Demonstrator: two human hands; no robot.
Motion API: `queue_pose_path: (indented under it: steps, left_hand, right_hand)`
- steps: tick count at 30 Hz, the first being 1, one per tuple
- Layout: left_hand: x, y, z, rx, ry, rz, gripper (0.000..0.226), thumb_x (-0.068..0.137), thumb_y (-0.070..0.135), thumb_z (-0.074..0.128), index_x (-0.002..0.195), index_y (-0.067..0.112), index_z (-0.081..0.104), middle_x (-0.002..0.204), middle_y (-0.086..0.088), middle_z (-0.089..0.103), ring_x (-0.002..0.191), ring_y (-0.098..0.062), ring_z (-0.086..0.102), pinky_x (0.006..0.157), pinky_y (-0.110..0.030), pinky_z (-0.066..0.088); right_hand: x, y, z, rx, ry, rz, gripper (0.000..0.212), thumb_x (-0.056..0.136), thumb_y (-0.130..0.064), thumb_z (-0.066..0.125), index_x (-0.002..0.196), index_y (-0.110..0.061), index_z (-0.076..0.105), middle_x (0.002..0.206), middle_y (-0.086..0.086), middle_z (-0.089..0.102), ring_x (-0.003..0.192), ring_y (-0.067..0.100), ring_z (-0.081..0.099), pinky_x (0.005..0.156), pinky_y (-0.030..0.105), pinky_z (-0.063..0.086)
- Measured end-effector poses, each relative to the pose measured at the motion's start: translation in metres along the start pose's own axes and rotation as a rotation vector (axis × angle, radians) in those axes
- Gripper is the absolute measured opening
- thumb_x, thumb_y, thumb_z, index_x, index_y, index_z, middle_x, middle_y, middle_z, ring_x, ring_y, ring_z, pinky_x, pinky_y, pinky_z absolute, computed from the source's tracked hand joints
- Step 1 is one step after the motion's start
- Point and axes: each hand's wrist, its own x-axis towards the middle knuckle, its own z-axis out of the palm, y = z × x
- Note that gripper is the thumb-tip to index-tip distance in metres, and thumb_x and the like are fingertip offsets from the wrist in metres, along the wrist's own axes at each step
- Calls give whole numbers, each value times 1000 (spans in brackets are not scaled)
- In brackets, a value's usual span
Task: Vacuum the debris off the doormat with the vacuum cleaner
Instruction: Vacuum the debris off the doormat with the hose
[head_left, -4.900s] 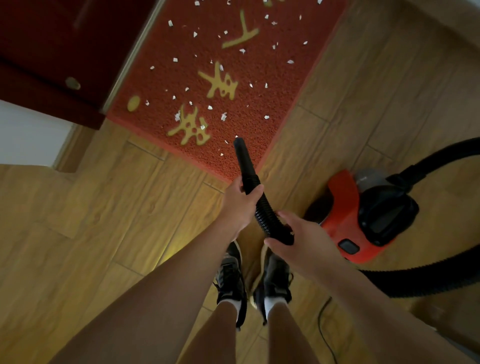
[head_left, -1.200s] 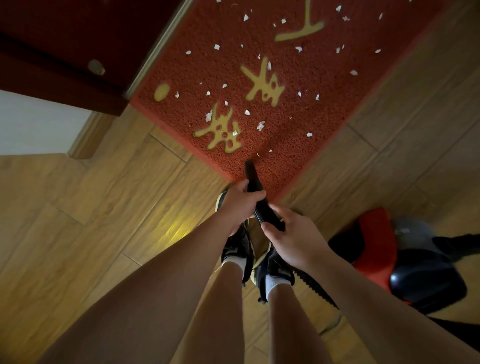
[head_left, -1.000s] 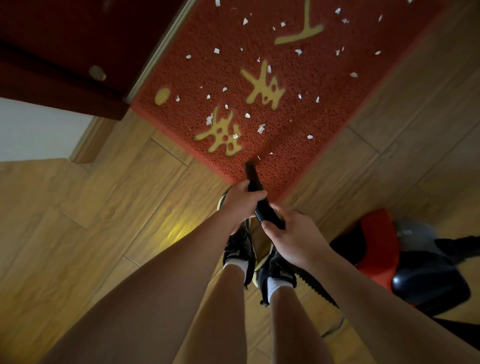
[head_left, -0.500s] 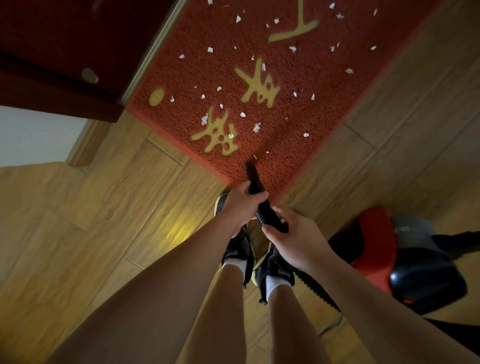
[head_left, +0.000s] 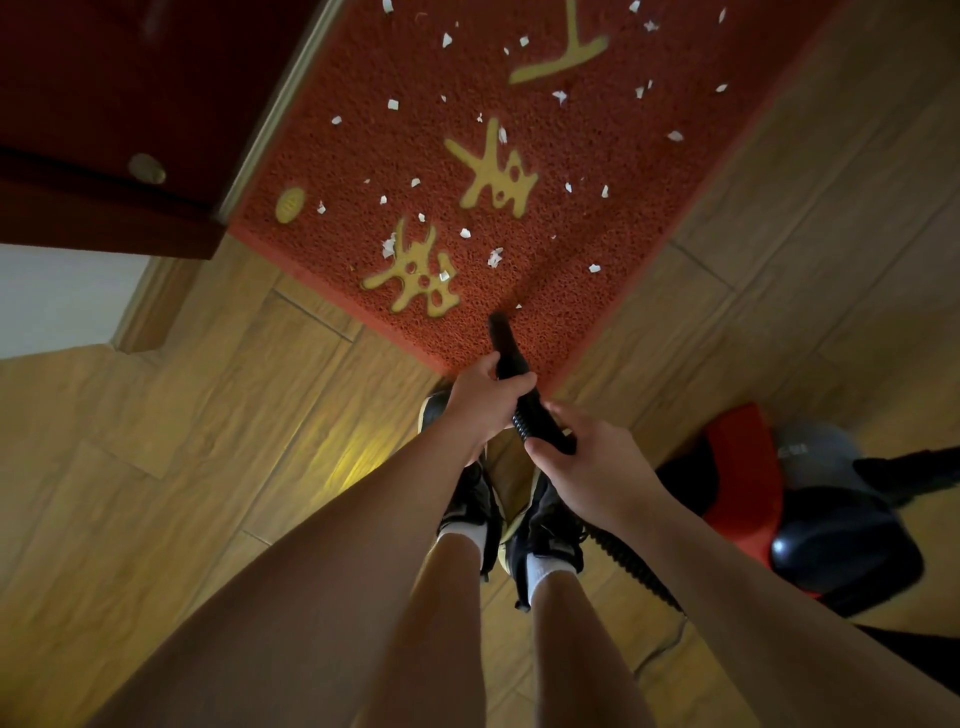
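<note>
My left grip (head_left: 483, 402) wraps the black nozzle (head_left: 503, 340), my right grip (head_left: 589, 465) clasps the ribbed hose (head_left: 521, 425) behind it; the tip is over the red doormat (head_left: 597, 156) at its near corner, white debris (head_left: 495, 257) scattered beyond

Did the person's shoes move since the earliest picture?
Yes: forward, toward the doormat; the left shoe now nearly reaches its near corner.

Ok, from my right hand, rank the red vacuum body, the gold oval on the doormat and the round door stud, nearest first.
1. Vacuum body, just right of the right hand.
2. Gold oval, at the doormat's left edge.
3. Door stud, far left on the red door.
</note>
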Motion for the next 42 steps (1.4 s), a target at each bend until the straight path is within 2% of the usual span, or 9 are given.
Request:
queue_pose_path:
  steps: [3, 9, 13, 18, 24, 28, 32, 38, 42]
  left_hand:
    - [0, 2, -1, 5, -1, -7, 71, 94, 22, 73, 156, 16, 39, 138, -9, 60, 109, -23, 67, 73, -29, 58]
    - [-3, 6, 7, 73, -21, -1, 67, 94, 22, 72, 154, 16, 42, 130, -6, 59, 112, -26, 65, 96, -45, 58]
    - [-3, 13, 18, 106, -34, 4, 74, 93, 22, 74, 157, 15, 38, 136, -10, 58, 114, -29, 65, 97, -48, 58]
    - [0, 20, 23, 93, -43, -12, 76, 93, 24, 74, 158, 16, 36, 140, -11, 57, 113, -30, 66, 96, -46, 59]
    - [0, 22, 21, 119, -66, -22, 66, 95, 19, 71, 154, 15, 42, 122, -9, 60, 107, -31, 68, 93, -49, 60]
    - [2, 22, 16, 133, -74, -28, 70, 94, 21, 71, 156, 16, 38, 131, -12, 60, 108, -31, 68, 93, -49, 60]
    - [6, 23, 8, 116, -93, -36, 60, 96, 20, 70, 151, 17, 46, 118, -8, 63, 105, -28, 69, 92, -45, 60]
    - [6, 28, -7, 165, -107, -18, 56, 98, 22, 69, 149, 17, 48, 128, -13, 62, 100, -26, 68, 79, -35, 59]
    - [3, 28, -7, 195, -82, 11, 52, 95, 23, 71, 144, 18, 54, 124, -10, 63, 110, -30, 67, 96, -49, 58]
  right_hand:
    - [1, 1, 2, 13, 6, -1, 46, 98, -38, 57, 142, -27, 50, 82, -7, 67, 71, 7, 65, 64, 26, 51]
    - [-5, 2, -4, 42, 1, 11, 41, 99, -35, 57, 139, -29, 51, 77, -3, 68, 66, 10, 65, 57, 25, 50]
    - [-8, 4, -15, 35, 5, 31, 38, 99, -36, 55, 137, -32, 52, 81, -3, 70, 71, 14, 68, 65, 32, 56]
    - [-1, 7, -19, 34, -3, 27, 22, 99, -35, 54, 121, -34, 57, 73, -1, 67, 63, 14, 64, 54, 30, 51]
    - [1, 5, -19, 13, -30, 52, 37, 100, -37, 53, 137, -33, 50, 77, -3, 68, 64, 14, 66, 51, 25, 50]
    - [2, 1, -17, 5, -43, 53, 44, 100, -38, 53, 144, -33, 45, 78, -3, 69, 63, 14, 67, 50, 25, 51]
    - [6, -4, -15, 33, -40, 46, 43, 100, -37, 53, 143, -36, 46, 68, -2, 66, 48, 5, 57, 45, 21, 44]
    - [10, -13, -7, 32, -15, 1, 45, 100, -32, 54, 144, -33, 46, 61, -6, 60, 41, 0, 50, 39, 15, 34]
    - [9, -12, -2, 41, 3, -21, 44, 100, -32, 54, 143, -33, 48, 66, -5, 63, 49, 4, 56, 46, 26, 44]
